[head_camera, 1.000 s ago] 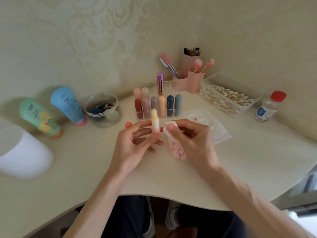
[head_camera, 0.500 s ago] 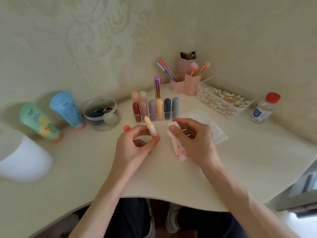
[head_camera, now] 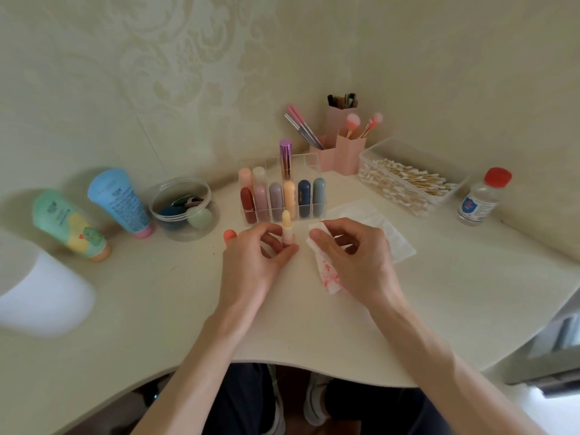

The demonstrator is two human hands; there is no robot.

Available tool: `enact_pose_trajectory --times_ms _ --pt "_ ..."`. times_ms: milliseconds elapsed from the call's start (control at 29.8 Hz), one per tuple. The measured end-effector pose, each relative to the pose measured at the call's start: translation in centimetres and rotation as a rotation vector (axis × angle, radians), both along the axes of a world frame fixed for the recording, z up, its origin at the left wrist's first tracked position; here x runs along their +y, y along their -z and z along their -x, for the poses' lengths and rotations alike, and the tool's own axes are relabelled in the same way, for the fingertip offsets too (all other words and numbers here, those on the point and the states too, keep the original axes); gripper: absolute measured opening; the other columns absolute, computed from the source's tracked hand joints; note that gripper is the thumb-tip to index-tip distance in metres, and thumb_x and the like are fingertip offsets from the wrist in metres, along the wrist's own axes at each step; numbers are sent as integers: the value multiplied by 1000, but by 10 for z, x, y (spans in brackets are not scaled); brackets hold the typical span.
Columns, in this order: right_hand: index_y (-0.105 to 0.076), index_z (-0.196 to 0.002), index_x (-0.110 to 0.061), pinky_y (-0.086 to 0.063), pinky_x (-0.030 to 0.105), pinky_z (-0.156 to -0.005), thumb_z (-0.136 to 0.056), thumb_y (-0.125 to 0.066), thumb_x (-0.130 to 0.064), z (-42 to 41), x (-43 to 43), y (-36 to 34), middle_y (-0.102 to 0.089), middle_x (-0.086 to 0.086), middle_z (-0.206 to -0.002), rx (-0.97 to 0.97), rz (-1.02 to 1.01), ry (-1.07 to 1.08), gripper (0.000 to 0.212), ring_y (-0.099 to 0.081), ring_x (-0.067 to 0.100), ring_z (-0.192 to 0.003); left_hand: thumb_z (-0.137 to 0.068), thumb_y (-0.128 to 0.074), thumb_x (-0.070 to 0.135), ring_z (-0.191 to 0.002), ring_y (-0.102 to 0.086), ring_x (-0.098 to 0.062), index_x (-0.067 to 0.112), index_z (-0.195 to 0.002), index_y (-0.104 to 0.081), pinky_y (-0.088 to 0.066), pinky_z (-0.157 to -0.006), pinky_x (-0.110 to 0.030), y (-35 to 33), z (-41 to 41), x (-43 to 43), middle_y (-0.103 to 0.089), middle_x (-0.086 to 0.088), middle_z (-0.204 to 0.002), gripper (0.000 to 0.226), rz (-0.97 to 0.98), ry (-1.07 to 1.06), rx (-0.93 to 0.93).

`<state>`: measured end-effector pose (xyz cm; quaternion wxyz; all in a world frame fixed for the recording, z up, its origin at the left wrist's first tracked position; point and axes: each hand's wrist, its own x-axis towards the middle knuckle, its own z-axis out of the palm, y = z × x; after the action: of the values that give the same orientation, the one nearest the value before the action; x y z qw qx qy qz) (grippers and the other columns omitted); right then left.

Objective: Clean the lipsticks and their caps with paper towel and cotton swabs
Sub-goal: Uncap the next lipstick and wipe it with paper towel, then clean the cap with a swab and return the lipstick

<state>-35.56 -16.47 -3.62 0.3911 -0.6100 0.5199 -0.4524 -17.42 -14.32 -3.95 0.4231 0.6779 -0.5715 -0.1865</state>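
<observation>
Lipstick (head_camera: 287,229), uncapped pale-yellow in pink tube, upright at 6 o'clock of clear organiser (head_camera: 321,205); left grip (head_camera: 254,262) clamped on it. Right grip (head_camera: 354,262) pinches red-stained paper towel (head_camera: 328,277), 3 o'clock. Wipe step; next: light touch.

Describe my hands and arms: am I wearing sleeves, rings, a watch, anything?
Nothing shows on them. The left hand and right hand are bare, with no gloves or visible rings. Neither wrist carries a watch or band, and the left forearm and right forearm are uncovered to the picture's edge, no sleeve in view.
</observation>
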Motion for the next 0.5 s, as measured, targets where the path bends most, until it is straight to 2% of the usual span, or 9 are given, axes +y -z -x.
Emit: enact_pose_trajectory --times_ms 101,168,235,402,503 --pt "-80 -96 -33 -55 26 -70 -93 -78 -38 0 0 -1 -74 -17 -81 12 12 -3 6 -67 6 -77 -79 -87 36 -72 -58 1 32 -89 -73 -34 -66 -18 0 0 -2 -68 16 -69 17 -11 -7 -46" --pt "-80 -95 -34 -55 24 -70 -93 -78 -37 -1 0 -1 -74 -18 -81 17 16 -3 4 -67 6 -78 -79 -87 35 -76 -59 5 31 -87 -73 -32 -67 -13 1 0 -2 -68 16 -68 16 -9 -12 -62" --pt "-80 -94 -33 -55 25 -70 -93 -78 -37 -1 0 0 -74 -18 -81 20 21 1 4 -67 7 -77 -79 -87 33 -77 -59 6 31 -86 -73 -33 -70 -12 1 1 -3 -67 16 -67 16 -6 -14 -64" --pt "-80 -95 -32 -57 30 -73 -93 -78 -38 -2 0 0 -75 -15 -82 29 17 1 7 -68 8 -78 -80 -86 32 -80 -58 11 29 -88 -75 -37 -72 -21 0 1 -1 -67 17 -67 14 -14 -8 -58" --pt "-80 -95 -33 -58 33 -74 -93 -77 -39 -2 1 -1 -75 -14 -83 36 15 1 7 -68 8 -78 -80 -86 31 -78 -59 10 29 -89 -76 -37 -67 -15 -1 1 -1 -66 17 -67 14 -26 0 -48"
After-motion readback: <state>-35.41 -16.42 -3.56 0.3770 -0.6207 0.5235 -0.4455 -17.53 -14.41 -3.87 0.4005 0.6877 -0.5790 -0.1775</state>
